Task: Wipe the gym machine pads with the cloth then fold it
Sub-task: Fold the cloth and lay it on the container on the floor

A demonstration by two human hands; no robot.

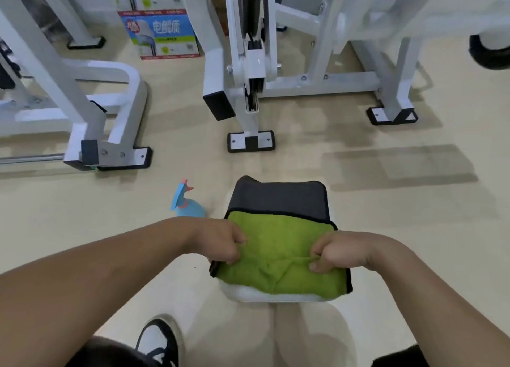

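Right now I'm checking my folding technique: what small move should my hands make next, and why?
Probably lift the pinched ridge of the green cloth and carry it toward the far edge. The left hand and right hand each pinch it on opposite sides, the fabric bunches between them, and it rests on the white pad, so a fold looks begun.

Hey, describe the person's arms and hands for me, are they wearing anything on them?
Both arms are bare as far as the picture shows: no sleeve is in view on the left arm or the right arm. The left hand and the right hand have no gloves. No watch, band or ring shows on the wrists or on the fingers in view.
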